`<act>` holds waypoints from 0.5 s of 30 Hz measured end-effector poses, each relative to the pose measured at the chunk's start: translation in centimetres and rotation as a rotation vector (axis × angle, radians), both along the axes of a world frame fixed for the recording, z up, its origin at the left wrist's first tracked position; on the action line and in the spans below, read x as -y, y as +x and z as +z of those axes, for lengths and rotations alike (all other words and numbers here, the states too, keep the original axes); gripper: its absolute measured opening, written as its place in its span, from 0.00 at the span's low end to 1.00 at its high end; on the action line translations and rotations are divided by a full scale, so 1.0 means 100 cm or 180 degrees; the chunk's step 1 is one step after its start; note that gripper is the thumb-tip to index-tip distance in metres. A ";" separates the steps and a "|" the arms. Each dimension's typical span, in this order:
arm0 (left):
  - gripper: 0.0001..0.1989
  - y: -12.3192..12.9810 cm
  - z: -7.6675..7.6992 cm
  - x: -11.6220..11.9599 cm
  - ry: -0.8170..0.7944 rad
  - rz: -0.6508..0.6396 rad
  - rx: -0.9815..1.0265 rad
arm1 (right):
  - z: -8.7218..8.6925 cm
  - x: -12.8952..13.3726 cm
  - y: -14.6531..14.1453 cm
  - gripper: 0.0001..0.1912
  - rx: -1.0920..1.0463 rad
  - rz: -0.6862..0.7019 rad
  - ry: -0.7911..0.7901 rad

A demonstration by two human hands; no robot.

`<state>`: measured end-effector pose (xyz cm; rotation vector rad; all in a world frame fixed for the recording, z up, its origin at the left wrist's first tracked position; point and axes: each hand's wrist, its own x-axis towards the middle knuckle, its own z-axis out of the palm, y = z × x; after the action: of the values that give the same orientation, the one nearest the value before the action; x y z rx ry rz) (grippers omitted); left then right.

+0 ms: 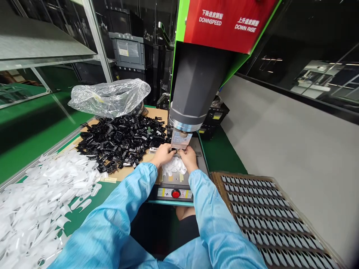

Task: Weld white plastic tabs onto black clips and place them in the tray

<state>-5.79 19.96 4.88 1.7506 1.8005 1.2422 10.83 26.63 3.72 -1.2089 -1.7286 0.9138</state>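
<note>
My left hand [163,154] and my right hand [189,158] meet under the metal head [181,138] of a press machine. The fingers of both are bent in around a small black plastic part [175,150] lying low in the fixture, mostly hidden by my fingertips and the head. Between my wrists, a small heap of thin white plastic pieces [175,166] lies on the grey machine base [177,180]. A red button [175,193] sits on the base's front panel.
Black plastic parts [123,140] are piled on cardboard at the left, by a clear plastic bag [110,97]. Many white pieces [47,201] cover the near left. A brown tray [244,175] holds rows of finished-looking parts at right. The machine column [200,78] rises ahead.
</note>
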 end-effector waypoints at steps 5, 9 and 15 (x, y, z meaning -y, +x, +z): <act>0.25 0.021 -0.028 0.073 -0.0190 -0.0131 0.1668 | -0.017 0.064 0.025 0.21 -0.1459 0.0101 -0.0679; 0.28 0.049 -0.041 0.144 -0.0413 -0.0368 0.2873 | -0.028 0.136 0.038 0.20 -0.2112 0.0225 -0.1048; 0.24 0.076 -0.046 0.187 -0.0336 -0.0269 0.3289 | -0.032 0.198 0.036 0.23 -0.2266 0.0298 -0.1217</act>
<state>1.79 1.30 0.31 0.8085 1.1159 1.5526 14.41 6.87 0.54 -0.8678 -1.0676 1.5561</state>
